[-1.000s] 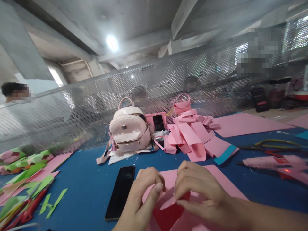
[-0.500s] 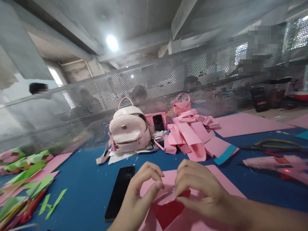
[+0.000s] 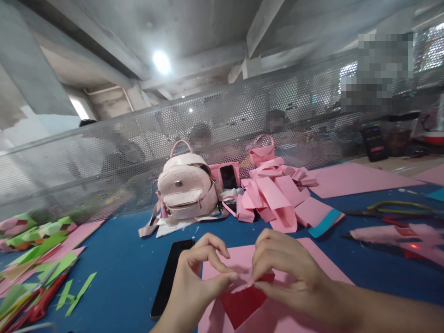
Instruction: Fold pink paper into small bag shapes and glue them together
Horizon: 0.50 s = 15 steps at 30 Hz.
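Observation:
My left hand (image 3: 194,286) and my right hand (image 3: 287,275) meet low in the middle of the view, both pinching a small folded piece of paper (image 3: 243,303) that is red on one side and pink on the other. The thumb and forefinger of each hand are pressed on its upper edge. Under it lies a pink sheet (image 3: 312,259) on the blue table (image 3: 121,259). A black phone (image 3: 169,277) lies face up just left of my left hand.
A pale pink backpack (image 3: 187,189) stands behind, with a second phone (image 3: 229,176) and a heap of pink paper strips (image 3: 277,194) beside it. Green and pink scraps (image 3: 41,249) lie at the left, scissors (image 3: 398,210) at the right. A perforated metal screen (image 3: 104,157) with people behind it.
My left hand has slid left and down along the paper, its fingers lifting and curling into a tighter pinch. The right hand has hardly moved. A person behind the screen has shifted right.

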Each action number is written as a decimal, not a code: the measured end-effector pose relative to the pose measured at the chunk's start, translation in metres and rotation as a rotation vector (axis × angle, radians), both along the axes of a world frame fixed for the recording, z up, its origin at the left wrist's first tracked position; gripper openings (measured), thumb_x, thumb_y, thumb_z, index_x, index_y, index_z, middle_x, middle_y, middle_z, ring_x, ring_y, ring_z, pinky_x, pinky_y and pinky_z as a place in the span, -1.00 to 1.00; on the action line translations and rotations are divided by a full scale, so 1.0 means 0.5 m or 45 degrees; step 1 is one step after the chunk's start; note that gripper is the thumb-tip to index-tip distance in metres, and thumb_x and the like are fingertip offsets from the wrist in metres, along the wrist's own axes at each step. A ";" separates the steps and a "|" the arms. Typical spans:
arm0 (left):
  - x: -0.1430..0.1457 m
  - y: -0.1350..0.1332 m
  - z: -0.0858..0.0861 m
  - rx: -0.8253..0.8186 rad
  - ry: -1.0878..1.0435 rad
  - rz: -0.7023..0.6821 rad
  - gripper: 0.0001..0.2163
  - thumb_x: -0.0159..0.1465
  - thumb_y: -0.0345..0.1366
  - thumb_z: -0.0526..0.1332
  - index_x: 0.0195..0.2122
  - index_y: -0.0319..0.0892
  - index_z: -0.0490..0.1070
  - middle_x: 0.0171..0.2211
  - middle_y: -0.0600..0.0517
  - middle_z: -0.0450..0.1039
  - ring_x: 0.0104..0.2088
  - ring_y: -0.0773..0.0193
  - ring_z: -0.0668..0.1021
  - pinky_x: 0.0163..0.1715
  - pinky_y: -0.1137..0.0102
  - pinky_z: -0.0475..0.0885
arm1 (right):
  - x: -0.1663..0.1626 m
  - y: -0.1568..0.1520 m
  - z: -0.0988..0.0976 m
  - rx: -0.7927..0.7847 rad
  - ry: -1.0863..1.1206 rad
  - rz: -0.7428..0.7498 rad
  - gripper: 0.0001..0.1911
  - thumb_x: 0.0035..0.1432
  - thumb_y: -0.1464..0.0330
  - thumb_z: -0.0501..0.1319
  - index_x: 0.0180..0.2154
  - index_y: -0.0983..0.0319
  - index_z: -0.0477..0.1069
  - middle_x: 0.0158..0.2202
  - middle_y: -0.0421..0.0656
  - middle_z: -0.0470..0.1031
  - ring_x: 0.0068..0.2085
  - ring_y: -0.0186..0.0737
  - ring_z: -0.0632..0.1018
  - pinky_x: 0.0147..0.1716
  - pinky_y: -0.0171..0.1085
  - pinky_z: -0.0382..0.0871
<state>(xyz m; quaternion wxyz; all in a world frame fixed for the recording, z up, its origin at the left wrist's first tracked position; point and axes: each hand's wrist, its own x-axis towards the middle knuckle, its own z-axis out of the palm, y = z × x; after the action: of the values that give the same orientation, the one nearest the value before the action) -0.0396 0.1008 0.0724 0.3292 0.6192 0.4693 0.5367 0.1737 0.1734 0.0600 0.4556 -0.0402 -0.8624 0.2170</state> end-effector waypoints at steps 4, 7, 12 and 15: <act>-0.002 0.002 -0.003 -0.002 0.005 -0.017 -0.77 0.05 -0.34 0.52 -0.63 -0.17 0.50 -0.30 0.03 0.47 -0.22 0.21 0.49 -0.11 0.35 0.35 | 0.000 0.001 0.001 0.000 0.006 0.001 -0.87 0.26 0.54 0.29 -0.27 0.20 0.45 -0.37 -0.23 0.51 -0.28 -0.25 0.43 -0.25 -0.24 0.27; -0.002 0.001 -0.003 0.019 0.017 -0.035 -0.76 0.09 -0.28 0.50 -0.60 -0.17 0.50 -0.29 0.01 0.50 -0.20 0.18 0.51 -0.07 0.32 0.35 | 0.000 0.002 0.001 0.007 0.010 -0.004 -0.87 0.25 0.55 0.30 -0.27 0.21 0.45 -0.38 -0.23 0.50 -0.28 -0.25 0.43 -0.24 -0.25 0.26; 0.008 -0.004 0.005 0.014 0.070 -0.040 -0.79 0.26 -0.20 0.37 -0.50 -0.13 0.58 -0.24 -0.03 0.58 -0.14 0.12 0.56 -0.05 0.28 0.36 | 0.000 0.002 -0.001 0.002 0.028 0.023 -0.87 0.26 0.55 0.29 -0.26 0.20 0.47 -0.36 -0.22 0.53 -0.27 -0.24 0.44 -0.22 -0.23 0.26; 0.018 -0.008 0.010 0.010 0.062 -0.023 -0.82 0.29 -0.19 0.35 -0.44 -0.09 0.64 -0.25 -0.03 0.61 -0.15 0.14 0.58 -0.06 0.28 0.38 | -0.001 0.003 0.000 -0.007 0.020 0.021 -0.87 0.25 0.55 0.30 -0.25 0.20 0.49 -0.36 -0.22 0.53 -0.27 -0.24 0.43 -0.24 -0.24 0.26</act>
<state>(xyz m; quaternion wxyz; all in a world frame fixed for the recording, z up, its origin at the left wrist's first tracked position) -0.0308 0.0967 0.0773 0.3200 0.6377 0.4693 0.5203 0.1733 0.1752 0.0602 0.4606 -0.0325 -0.8584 0.2235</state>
